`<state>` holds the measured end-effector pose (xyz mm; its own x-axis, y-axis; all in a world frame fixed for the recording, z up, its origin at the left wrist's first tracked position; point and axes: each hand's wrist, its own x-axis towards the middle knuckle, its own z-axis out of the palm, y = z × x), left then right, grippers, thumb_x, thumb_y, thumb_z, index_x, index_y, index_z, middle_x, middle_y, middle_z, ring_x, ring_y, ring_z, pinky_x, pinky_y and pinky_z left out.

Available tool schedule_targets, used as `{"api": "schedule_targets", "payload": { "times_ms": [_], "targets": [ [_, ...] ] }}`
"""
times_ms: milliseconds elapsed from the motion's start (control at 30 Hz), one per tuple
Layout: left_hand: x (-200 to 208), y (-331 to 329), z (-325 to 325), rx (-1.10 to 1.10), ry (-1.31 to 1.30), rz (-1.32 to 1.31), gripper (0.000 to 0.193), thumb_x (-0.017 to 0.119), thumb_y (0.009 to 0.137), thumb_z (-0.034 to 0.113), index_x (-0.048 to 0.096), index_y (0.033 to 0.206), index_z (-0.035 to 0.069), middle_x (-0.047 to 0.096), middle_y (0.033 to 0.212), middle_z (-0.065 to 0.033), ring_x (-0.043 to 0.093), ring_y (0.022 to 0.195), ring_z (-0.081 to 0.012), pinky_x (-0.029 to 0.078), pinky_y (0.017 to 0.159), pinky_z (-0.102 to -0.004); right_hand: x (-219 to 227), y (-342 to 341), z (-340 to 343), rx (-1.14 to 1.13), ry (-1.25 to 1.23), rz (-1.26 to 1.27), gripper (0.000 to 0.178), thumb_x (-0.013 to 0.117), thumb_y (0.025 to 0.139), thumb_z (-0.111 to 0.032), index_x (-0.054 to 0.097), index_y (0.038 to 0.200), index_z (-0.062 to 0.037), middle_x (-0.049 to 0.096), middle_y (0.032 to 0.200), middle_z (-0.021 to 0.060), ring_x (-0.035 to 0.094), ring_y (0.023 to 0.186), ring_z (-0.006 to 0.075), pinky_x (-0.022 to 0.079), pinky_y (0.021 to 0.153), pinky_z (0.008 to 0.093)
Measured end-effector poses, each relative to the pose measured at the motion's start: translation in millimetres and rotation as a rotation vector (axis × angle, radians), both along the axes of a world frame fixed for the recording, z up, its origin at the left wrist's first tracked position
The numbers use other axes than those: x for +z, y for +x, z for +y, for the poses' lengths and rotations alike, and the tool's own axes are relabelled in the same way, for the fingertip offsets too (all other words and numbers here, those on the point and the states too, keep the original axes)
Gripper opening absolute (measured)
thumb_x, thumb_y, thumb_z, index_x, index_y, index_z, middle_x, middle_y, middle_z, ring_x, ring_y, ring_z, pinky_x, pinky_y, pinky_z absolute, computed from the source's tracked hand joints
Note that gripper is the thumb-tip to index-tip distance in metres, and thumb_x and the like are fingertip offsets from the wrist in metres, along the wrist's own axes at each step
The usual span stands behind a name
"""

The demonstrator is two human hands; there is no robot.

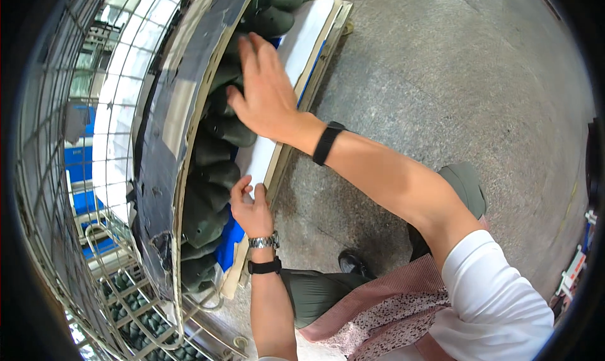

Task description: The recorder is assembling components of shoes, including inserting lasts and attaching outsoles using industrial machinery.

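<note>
Several dark green, smooth, rounded pieces (230, 129), curved like shells or shoe toes, sit in a row on a shelf lined with a white sheet (309, 26). My right hand (268, 96) reaches over the row, fingers stretched out and thumb apart, touching or just above the pieces. Closer to me, my left hand (252, 215) is at the shelf's front edge beside another green piece (219, 173). Its fingers are bent, with a gap between thumb and forefinger, and I see nothing held there. The panel above the row hides the pieces' far ends.
A worn dark panel (165, 121) with a pale edge overhangs the row. Wire mesh (113, 103) stands to the left. Below it, a wire frame (135, 317) covers many small green pieces. Blue material (228, 251) shows at the shelf's near end. Grey floor (403, 71) lies to the right.
</note>
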<state>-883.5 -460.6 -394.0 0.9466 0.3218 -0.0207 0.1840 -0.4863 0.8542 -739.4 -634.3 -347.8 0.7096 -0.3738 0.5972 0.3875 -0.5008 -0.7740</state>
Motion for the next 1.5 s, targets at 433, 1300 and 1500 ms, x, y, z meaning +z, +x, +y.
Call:
{"api": "schedule_targets", "payload": {
  "times_ms": [433, 1300, 1500],
  "targets": [
    [-6.3, 6.4, -1.4, 0.029, 0.184, -0.004, 0.030, 0.073, 0.078, 0.003, 0.067, 0.107, 0.001, 0.065, 0.099, -0.0089, 0.054, 0.087, -0.0225, 0.047, 0.083, -0.0377, 10.5, 51.1, -7.1, 0.138, -0.242, 0.021, 0.091, 0.082, 0.059, -0.021, 0.048, 0.139, 0.0059, 0.050, 0.137, 0.0286, 0.048, 0.123, 0.0478, 0.039, 0.107, 0.0526],
    [320.5, -291.9, 37.9, -0.500, 0.424, 0.767, 0.048, 0.077, 0.079, 0.033, 0.067, 0.117, 0.005, 0.070, 0.113, -0.0182, 0.065, 0.109, -0.0367, 0.051, 0.096, -0.0448, 199.5, -380.5, -186.3, 0.740, -0.711, 1.236, 0.045, 0.064, 0.087, -0.031, 0.069, 0.122, -0.0042, 0.069, 0.119, 0.0235, 0.065, 0.115, 0.0400, 0.049, 0.100, 0.0491],
    [430.3, -499.6, 58.1, -0.321, 0.339, 1.074, 0.043, 0.070, 0.085, 0.041, 0.071, 0.114, 0.008, 0.071, 0.114, -0.0184, 0.067, 0.107, -0.0393, 0.053, 0.092, -0.0476, 362.4, -441.5, -174.3, 1.049, -0.484, 1.534, 0.045, 0.063, 0.088, -0.029, 0.067, 0.127, -0.0070, 0.069, 0.123, 0.0200, 0.064, 0.116, 0.0396, 0.049, 0.100, 0.0481]
  ]
}}
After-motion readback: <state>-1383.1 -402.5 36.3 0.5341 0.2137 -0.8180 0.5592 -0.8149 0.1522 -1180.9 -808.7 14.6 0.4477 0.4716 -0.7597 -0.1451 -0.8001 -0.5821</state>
